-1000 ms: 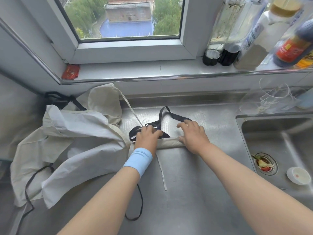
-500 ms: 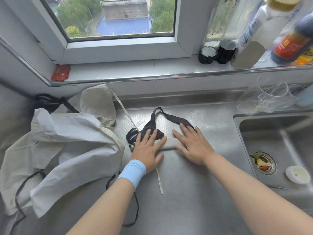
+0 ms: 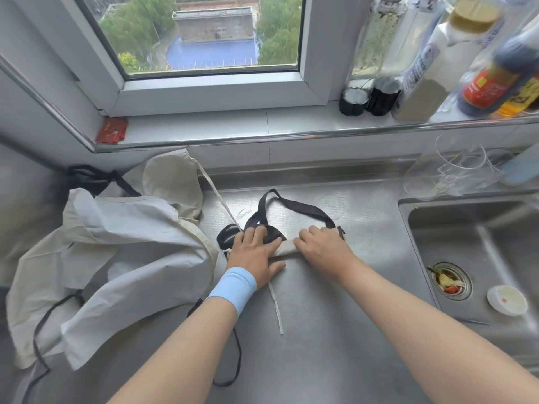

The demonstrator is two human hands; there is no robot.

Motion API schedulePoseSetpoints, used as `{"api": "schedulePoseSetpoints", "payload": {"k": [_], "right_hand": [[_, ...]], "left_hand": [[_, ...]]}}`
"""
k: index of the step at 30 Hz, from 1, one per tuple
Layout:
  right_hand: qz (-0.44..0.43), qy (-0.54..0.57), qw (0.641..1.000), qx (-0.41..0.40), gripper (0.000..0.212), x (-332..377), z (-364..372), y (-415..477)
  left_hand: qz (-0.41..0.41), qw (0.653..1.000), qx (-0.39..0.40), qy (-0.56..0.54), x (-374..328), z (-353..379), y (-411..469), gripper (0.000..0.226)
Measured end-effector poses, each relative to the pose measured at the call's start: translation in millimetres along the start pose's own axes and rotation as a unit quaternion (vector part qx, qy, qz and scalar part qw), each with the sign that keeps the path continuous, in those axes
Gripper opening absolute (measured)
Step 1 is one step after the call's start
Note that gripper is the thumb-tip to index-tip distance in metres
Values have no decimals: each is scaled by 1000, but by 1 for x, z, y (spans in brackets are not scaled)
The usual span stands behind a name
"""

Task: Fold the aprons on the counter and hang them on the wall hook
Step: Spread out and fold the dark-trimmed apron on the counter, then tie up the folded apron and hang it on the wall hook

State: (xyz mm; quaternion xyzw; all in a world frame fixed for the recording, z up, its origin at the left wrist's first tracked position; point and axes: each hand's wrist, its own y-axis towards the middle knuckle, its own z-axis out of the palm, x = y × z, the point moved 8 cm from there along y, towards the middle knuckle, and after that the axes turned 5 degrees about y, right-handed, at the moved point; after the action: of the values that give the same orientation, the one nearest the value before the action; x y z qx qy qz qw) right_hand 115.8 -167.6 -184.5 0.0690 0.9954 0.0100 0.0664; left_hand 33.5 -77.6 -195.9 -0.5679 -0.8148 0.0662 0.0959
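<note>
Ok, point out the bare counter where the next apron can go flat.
Barest: the counter in front of the rolled apron, toward the near edge, crossed by a thin white tie. A narrower strip lies behind the black strap toward the sink. The left is crowded with the apron heap.

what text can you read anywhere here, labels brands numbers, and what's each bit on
No text is clear enough to quote.
Red packet on the sill: pale print, too small to read.
Dark bottle: red label with yellow marks, blurred.
White bottle: blue lettering, blurred.
Yellow-labelled bottle at the right edge: dark print, blurred.
</note>
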Motion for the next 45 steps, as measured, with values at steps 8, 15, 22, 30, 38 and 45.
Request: {"api": "schedulePoseSetpoints", "payload": {"k": [8,15,22,30,38,45], "right_hand": [[77,203,973,83,13,-12,-67,14],[110,257,933,227,20,4,-133,18],[80,215,943,239,16,27,-220,12],[15,86,993,-79,29,58,-313,1],[-20,-123,966,-229,53,121,-320,-44],[-32,-114,934,-338,31,138,-339,-50]], "left_hand": [[40,991,92,-87,4,-45,-9,18],[20,978,131,-159,23,-99,-48,7],[8,941,122,-316,40,-149,-113,20],[-22,848,80,-524,58,-198,-182,12],[-1,649,75,-757,44,-216,-231,10],[15,656,74,-751,32,-215,-250,29]]}}
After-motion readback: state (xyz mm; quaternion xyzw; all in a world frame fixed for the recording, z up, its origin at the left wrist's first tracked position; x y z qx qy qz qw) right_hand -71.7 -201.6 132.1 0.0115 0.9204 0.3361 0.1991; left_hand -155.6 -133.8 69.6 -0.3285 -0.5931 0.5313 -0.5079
